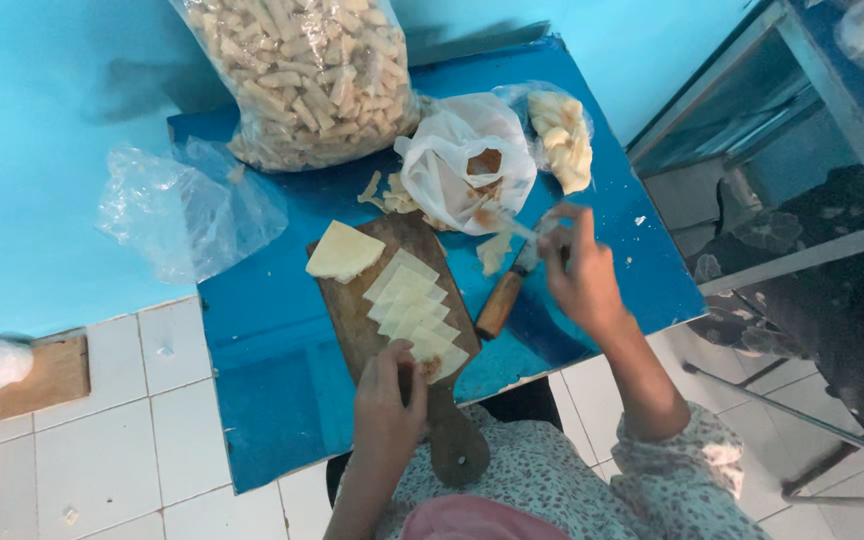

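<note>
Seen from above: small blue-painted wooden table (pixel 252 400) set against a turquoise wall, over a white tiled floor (pixel 112 440). On the table, dark wooden paddle-shaped cutting board (pixel 352 320), handle pointing toward the body. Across the board, a fanned row of thin pale-yellow square dough slices (pixel 412 310), overlapping like shingles; beside the row at the board's far left corner, a thicker uncut pale wedge of dough (pixel 343 251).

Left hand (pixel 388 400) down at the near end of the row, fingers curled and pinching the last slice, thumb and fingertips closed on its edge. Right hand (pixel 580 280) lifted just over the table's right side, fingers loosely bunched around something small and pale; blurred, so cannot tell exactly what is held or how tightly. Just below and left of that hand, wooden-handled knife (pixel 502 300) lying on the table, touching the board's right edge.

Behind the board: crumpled white plastic bag (pixel 462 160), small clear bag of pale pieces (pixel 562 135), large clear bag packed with short beige sticks (pixel 302 70), and an empty crumpled clear bag (pixel 182 205) hanging over the table's left edge.
</note>
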Motion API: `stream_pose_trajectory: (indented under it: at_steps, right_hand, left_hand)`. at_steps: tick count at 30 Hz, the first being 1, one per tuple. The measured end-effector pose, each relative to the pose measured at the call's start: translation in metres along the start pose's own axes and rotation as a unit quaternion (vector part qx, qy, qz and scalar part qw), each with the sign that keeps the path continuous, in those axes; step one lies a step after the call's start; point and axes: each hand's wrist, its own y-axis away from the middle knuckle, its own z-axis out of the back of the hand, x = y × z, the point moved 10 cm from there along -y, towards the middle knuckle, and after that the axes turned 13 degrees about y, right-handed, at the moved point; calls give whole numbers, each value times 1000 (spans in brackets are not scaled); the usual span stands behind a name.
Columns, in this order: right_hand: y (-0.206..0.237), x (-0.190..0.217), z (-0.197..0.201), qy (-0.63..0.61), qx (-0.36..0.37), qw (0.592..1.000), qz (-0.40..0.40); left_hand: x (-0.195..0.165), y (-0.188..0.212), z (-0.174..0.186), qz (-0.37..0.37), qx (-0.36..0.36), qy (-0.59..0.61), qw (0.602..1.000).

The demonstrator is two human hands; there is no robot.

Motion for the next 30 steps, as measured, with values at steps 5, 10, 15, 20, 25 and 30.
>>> stream_pose_trajectory:
  at_steps: [5,10,15,20,25,30]
  right_hand:
    - [-66,11,-3,72,-14,996,-50]
    - [-15,91,14,129,-113,983,67]
    - [65,115,-26,-5,92,996,-15]
    - [83,112,-44,-3,64,996,-66]
    - [88,109,-57,-22,77,994,-73]
    - [93,109,-64,-130,67,986,-86]
  left_hand:
    - [-8,0,-2,-30,32,-10,999]
    - [-19,-2,-2,-82,42,-3,996]
    - [-15,-6,-3,-81,54,-4,995]
    - [-12,-6,-3,-80,68,-2,994]
    - [-12,-7,-2,-79,68,-3,995]
    - [-13,-7,-1,-93,64,-7,994]
